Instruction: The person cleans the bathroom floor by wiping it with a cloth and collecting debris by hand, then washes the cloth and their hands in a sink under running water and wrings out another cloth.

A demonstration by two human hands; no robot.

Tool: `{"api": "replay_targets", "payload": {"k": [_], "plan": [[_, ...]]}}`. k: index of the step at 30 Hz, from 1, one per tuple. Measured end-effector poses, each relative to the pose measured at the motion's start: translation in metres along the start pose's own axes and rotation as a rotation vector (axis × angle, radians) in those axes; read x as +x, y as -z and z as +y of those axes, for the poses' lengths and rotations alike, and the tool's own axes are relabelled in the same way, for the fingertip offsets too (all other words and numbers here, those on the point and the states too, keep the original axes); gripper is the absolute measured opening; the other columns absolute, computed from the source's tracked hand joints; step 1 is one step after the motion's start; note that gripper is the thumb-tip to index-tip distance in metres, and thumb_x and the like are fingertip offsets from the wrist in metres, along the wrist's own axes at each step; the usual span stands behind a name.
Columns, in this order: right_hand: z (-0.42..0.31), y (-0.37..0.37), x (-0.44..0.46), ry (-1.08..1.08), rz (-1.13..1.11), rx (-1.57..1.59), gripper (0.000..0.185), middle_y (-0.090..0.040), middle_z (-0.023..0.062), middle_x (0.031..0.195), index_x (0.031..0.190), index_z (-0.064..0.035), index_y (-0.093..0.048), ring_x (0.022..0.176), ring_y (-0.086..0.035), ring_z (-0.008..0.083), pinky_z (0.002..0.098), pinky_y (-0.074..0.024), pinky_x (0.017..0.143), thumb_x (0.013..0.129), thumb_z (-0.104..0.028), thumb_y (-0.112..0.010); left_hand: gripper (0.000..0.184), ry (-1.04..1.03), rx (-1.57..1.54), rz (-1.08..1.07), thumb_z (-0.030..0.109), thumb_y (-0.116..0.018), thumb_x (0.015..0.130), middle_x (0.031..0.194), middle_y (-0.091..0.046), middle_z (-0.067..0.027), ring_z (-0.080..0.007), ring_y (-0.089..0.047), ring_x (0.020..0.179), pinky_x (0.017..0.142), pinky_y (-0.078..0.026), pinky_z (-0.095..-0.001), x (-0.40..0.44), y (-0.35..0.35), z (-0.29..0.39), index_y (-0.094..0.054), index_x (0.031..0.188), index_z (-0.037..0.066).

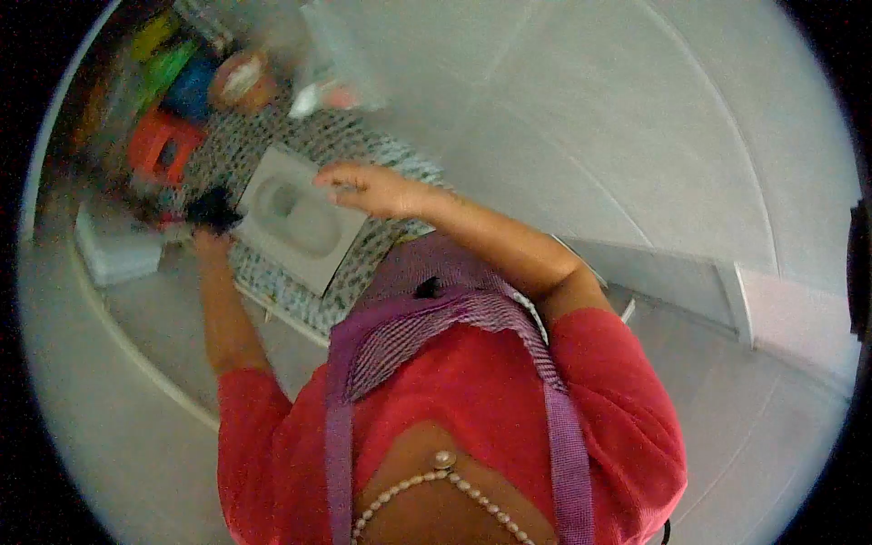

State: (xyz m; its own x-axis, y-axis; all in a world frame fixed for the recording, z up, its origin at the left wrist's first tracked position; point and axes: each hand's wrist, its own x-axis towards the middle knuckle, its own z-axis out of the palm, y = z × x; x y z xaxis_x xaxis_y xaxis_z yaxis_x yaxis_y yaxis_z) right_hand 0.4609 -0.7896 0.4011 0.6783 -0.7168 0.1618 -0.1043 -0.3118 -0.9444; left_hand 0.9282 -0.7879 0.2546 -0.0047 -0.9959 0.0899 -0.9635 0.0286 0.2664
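One white rectangular ceramic squat toilet (295, 222); at its two o'clock, one right hand (380, 191), fingers loosely extended; at nine, one left hand (212, 240), grip indeterminable, at one blurred black object (214, 211).

The squat toilet (295, 216) lies in the floor (391, 150), with what looks like a stool (149, 142) beyond it, left.

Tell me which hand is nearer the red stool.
Left. The left hand is a little below the stool in the picture, beside a blurred dark item. The right hand is farther off, to the right, past the squat toilet's middle.
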Motion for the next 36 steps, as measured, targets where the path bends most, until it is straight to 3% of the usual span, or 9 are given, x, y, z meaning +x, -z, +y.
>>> {"api": "replay_targets", "payload": {"k": [5,12,15,18,20,21,23,24,36], "plan": [[-0.09,0.087,-0.199,-0.285,0.732,-0.016,0.029,-0.059,0.0096,0.096,0.105,-0.0037,-0.057,0.087,-0.056,0.0198,0.0316,-0.0432,0.081,0.091,-0.026,-0.044,0.044,0.622,-1.555,0.194,0.032,-0.045,0.087,0.12,-0.046,-0.0132,-0.0292,-0.048,0.105,0.083,-0.045,-0.0419,0.005,0.021,0.039,-0.043,0.123,0.007],[-0.167,0.207,-0.472,0.234,2.042,-0.399,0.022,-0.051,0.0064,0.076,0.078,-0.0013,-0.051,0.067,-0.048,0.0157,0.028,-0.0412,0.061,0.089,-0.016,-0.039,0.038,0.128,-2.332,-0.736,0.026,-0.044,0.088,0.107,-0.056,-0.0137,-0.0291,-0.056,0.094,0.078,-0.049,-0.0407,-0.011,-0.04,0.221,-0.047,0.118,0.003],[-0.178,0.252,-0.494,0.45,1.915,-0.313,0.017,-0.055,0.0089,0.085,0.08,0.0,-0.052,0.077,-0.055,0.0198,0.0298,-0.0437,0.069,0.087,-0.013,-0.044,0.029,-0.042,-1.083,-0.557,0.027,-0.05,0.082,0.07,-0.056,-0.0044,-0.0186,-0.052,0.065,0.064,-0.044,-0.0384,-0.03,-0.05,0.324,-0.057,0.102,0.007],[-0.189,0.244,-0.465,-0.344,1.692,-1.231,0.012,-0.053,0.0109,0.088,0.083,0.0021,-0.05,0.088,-0.054,0.0218,0.0328,-0.0455,0.078,0.086,-0.008,-0.044,0.025,0.675,-1.859,-0.793,0.034,-0.048,0.085,0.072,-0.051,0.001,-0.0171,-0.043,0.057,0.055,-0.038,-0.0334,-0.058,-0.07,0.435,-0.056,0.092,0.012],[-0.149,0.273,-0.491,0.389,1.678,0.072,0.026,-0.051,0.0094,0.102,0.099,-0.0027,-0.05,0.096,-0.047,0.0199,0.0356,-0.035,0.089,0.091,-0.025,-0.041,0.025,0.49,-1.954,-1.209,0.038,-0.048,0.084,0.073,-0.052,0.0012,-0.0173,-0.044,0.056,0.056,-0.039,-0.037,-0.081,-0.058,0.497,-0.056,0.09,0.014],[-0.149,0.268,-0.489,0.401,1.732,0.084,0.024,-0.049,0.0073,0.094,0.093,-0.0034,-0.05,0.089,-0.046,0.018,0.0341,-0.0359,0.085,0.091,-0.026,-0.042,0.026,-0.078,-1.402,-0.903,0.039,-0.048,0.084,0.074,-0.053,0.0005,-0.0183,-0.045,0.055,0.056,-0.039,-0.0375,-0.093,-0.054,0.527,-0.056,0.09,0.014],[-0.164,0.261,-0.472,0.435,1.839,0.099,0.025,-0.047,0.0032,0.079,0.079,-0.0049,-0.049,0.076,-0.045,0.0142,0.0309,-0.0376,0.078,0.091,-0.026,-0.042,0.027,-0.044,-1.329,-1.035,0.039,-0.047,0.084,0.074,-0.055,-0.0015,-0.0199,-0.047,0.053,0.054,-0.04,-0.0387,-0.107,-0.05,0.569,-0.057,0.088,0.014],[-0.166,0.252,-0.476,0.423,1.831,0.087,0.026,-0.047,0.0038,0.08,0.08,-0.0043,-0.049,0.076,-0.045,0.0144,0.0314,-0.0376,0.078,0.091,-0.026,-0.042,0.028,0.6,-1.776,-1.455,0.039,-0.048,0.084,0.075,-0.056,-0.0027,-0.0205,-0.048,0.052,0.053,-0.041,-0.0395,-0.112,-0.05,0.586,-0.057,0.087,0.013],[-0.271,-0.025,-0.542,0.595,2.358,0.036,0.034,-0.046,0.0184,0.119,0.113,0.005,-0.045,0.109,-0.044,0.0281,0.0442,-0.0331,0.094,0.083,-0.011,-0.041,0.03,0.517,-1.454,-2.077,0.039,-0.048,0.082,0.076,-0.058,-0.0077,-0.0246,-0.052,0.055,0.05,-0.042,-0.0404,-0.179,-0.083,0.726,-0.057,0.091,0.011]]}}
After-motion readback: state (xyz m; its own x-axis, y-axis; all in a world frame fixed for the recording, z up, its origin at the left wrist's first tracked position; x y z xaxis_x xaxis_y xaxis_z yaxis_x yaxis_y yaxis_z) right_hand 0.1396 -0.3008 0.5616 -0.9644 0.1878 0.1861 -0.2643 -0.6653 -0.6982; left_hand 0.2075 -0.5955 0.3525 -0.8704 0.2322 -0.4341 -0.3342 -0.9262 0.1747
